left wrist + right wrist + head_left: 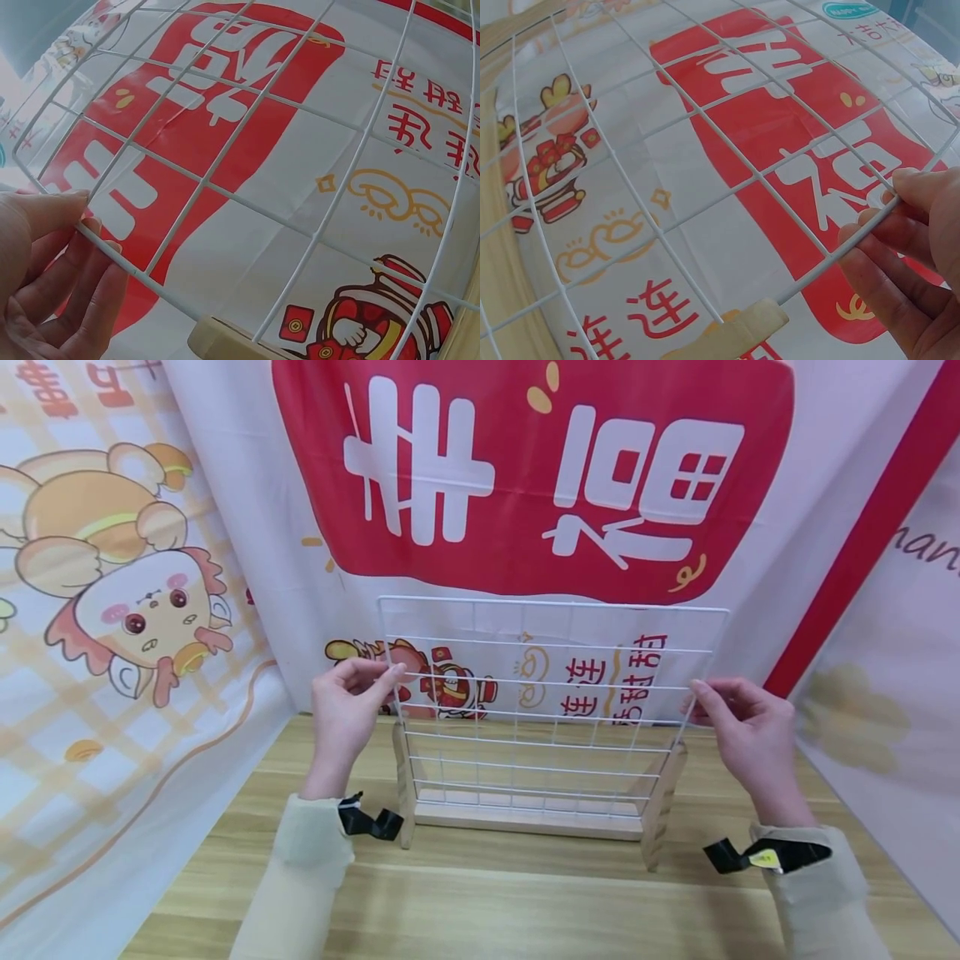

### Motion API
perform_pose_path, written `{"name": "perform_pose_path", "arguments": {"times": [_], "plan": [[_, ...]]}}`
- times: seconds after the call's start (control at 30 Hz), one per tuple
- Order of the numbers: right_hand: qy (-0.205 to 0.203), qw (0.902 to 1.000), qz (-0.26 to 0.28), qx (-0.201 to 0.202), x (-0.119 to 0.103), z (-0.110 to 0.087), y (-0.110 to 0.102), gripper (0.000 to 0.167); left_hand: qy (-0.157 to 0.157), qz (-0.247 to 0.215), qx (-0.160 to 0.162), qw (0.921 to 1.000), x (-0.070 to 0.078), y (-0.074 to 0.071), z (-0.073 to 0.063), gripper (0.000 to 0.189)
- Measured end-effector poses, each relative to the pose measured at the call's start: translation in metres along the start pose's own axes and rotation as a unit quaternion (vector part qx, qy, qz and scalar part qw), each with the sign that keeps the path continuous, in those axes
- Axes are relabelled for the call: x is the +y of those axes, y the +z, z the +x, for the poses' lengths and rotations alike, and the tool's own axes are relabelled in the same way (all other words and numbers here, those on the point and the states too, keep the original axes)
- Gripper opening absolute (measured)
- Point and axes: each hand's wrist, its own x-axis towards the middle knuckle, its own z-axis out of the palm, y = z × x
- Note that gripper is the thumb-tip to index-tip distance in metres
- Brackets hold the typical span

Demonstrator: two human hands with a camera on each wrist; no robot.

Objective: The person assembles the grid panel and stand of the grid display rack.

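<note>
A white wire grid panel (554, 695) stands upright between two wooden side posts, with a pale wooden board (527, 821) joining them at the bottom. My left hand (349, 700) pinches the panel's left edge wire between thumb and fingers, above the left post (406, 785). On the opposite side, my right hand (747, 732) pinches the right edge wire above the right post (664, 806). Both wrist views show the thumb on one side of the rim wire and fingertips on the other. In the left wrist view, the post's top end (225, 341) meets the rim wire just beyond the left hand.
The rack stands on a wood-grain table (465, 902). Behind it hangs a white cloth with a large red printed patch (517, 485). A cartoon-printed cloth (135, 610) hangs on the left, another pale cloth (885, 668) on the right. Black straps (370, 820) circle both wrists.
</note>
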Motion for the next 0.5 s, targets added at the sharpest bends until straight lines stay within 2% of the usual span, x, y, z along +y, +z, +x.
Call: {"name": "perform_pose_path", "arguments": {"times": [0.5], "plan": [[0.004,0.9999,-0.006,0.009,0.0012,-0.0013,0.0,0.034,0.028,0.005,0.012,0.9995,-0.001,0.001,-0.0028,0.036]]}}
